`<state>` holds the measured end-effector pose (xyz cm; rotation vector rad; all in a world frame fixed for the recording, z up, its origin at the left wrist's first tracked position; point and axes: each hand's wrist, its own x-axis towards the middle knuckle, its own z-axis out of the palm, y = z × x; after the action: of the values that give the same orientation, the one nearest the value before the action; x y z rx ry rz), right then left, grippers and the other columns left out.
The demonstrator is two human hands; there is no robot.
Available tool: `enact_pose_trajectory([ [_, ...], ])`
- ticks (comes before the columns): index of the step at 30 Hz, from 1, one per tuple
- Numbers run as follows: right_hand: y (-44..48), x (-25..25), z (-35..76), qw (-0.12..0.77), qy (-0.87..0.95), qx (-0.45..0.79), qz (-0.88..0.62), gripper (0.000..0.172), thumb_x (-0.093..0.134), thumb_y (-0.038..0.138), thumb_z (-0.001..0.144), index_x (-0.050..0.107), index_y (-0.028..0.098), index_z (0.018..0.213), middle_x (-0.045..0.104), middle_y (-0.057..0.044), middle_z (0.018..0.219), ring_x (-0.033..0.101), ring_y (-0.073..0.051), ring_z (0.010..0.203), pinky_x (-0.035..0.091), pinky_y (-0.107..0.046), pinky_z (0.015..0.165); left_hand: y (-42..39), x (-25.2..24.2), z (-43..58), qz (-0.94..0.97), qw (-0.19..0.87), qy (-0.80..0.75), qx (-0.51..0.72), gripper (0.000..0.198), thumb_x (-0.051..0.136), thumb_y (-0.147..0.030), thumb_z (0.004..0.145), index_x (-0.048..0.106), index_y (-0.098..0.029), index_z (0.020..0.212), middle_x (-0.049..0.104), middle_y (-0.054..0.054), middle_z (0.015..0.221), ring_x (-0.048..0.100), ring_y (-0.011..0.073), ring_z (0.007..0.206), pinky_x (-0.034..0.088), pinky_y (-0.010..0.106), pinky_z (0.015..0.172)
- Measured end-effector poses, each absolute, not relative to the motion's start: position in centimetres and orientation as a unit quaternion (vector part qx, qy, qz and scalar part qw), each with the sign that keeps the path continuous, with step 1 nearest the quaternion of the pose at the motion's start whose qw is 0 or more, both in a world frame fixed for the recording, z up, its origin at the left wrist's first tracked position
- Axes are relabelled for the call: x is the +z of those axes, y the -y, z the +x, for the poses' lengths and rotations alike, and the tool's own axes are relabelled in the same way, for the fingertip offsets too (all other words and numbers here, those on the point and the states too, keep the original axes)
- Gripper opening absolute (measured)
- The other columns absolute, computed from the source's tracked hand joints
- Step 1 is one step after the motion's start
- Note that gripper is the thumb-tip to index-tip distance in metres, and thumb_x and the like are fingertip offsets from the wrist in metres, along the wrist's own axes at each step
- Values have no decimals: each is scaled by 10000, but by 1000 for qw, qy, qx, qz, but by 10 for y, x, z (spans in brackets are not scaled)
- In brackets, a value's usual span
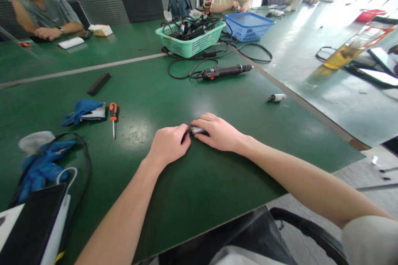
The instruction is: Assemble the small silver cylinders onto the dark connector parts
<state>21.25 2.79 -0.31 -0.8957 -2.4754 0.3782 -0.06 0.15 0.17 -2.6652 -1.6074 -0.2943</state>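
Observation:
My right hand (217, 131) is wrapped over a small silver cylinder, apparently a small motor (197, 130), just above the green table (199, 190). Close beside it, my left hand (171, 143) is closed with thumb and fingertips at the motor's dark end. A bit of something dark shows between the left fingers, too small to make out. Another silver motor-like cylinder (277, 97) lies to the right on the table. Beyond my hands rests a black electric screwdriver (225, 72) with its cable, and an orange-and-black screwdriver (113, 118) lies to the left.
A green basket (188, 45) full of tools and cables stands at the back, beside a blue basket (248, 27). Blue gloves (82, 112), a black bar (98, 83) and a dark-screened device (34, 223) lie left. A bottle (345, 51) is at right. Several people sit around.

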Motion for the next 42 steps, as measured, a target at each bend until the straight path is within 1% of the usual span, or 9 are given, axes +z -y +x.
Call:
enact_pose_trajectory([
  [5, -27, -3, 213, 233, 906, 134, -328, 308, 583, 259, 945, 610, 177, 1241, 675, -113, 1102, 589, -270, 1052, 512, -432, 933, -2, 1, -1, -853, 1, 512, -99, 215, 459, -309, 940, 646, -218, 997, 716, 42, 811, 655, 211, 695, 382, 309, 594],
  [13, -28, -2, 212, 233, 905, 135, -329, 305, 581, 258, 945, 607, 183, 1240, 676, -110, 1103, 592, -269, 1055, 515, -433, 930, -2, 1, -2, -855, 6, 510, -99, 202, 458, -311, 948, 632, -214, 981, 720, 39, 815, 658, 209, 698, 354, 311, 591],
  [23, -28, -3, 212, 235, 904, 141, -328, 318, 594, 249, 937, 612, 178, 1245, 676, -115, 1103, 591, -269, 1061, 511, -430, 933, -2, 0, -2, -857, 14, 504, -103, 204, 450, -315, 956, 628, -219, 987, 720, 24, 812, 663, 207, 699, 356, 318, 593],
  [32, -28, -3, 212, 235, 907, 135, -323, 304, 572, 263, 952, 605, 191, 1245, 676, -104, 1107, 591, -266, 1062, 510, -423, 938, -2, 0, -2, -855, 16, 508, -100, 206, 448, -321, 962, 627, -222, 986, 724, 26, 823, 665, 205, 707, 352, 314, 589],
  [42, -28, -1, 212, 233, 908, 138, -320, 305, 570, 251, 951, 606, 179, 1245, 676, -107, 1094, 590, -265, 1050, 511, -425, 932, -1, 2, -1, -852, 10, 514, -99, 204, 449, -323, 962, 625, -220, 977, 727, 28, 826, 668, 202, 703, 352, 308, 582],
])
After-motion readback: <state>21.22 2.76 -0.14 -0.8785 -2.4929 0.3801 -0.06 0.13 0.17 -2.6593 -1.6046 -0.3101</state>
